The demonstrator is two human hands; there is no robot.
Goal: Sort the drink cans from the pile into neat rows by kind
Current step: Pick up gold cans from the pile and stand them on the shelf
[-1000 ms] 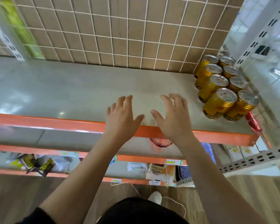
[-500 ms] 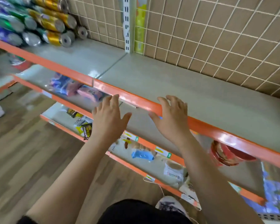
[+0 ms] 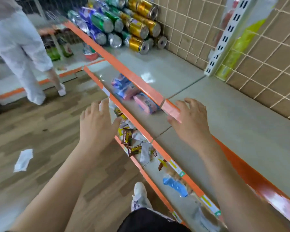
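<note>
A pile of drink cans lies on its side at the far left end of the grey shelf, gold, green and blue-purple kinds mixed and stacked against the mesh back wall. My left hand hovers over the floor and lower shelf edge, fingers spread, holding nothing. My right hand hovers above the shelf's orange front rim, fingers relaxed and slightly bent, empty. Both hands are well short of the pile.
Lower shelves hold snack packets, pink-blue packs and a blue pack. A person in white stands at far left on the wood floor. A white wrapper lies on the floor. A white upright post divides the back wall.
My view has swung left from the sorted gold cans to the mixed pile. Both hands stayed open and empty, travelling left along the shelf front.
</note>
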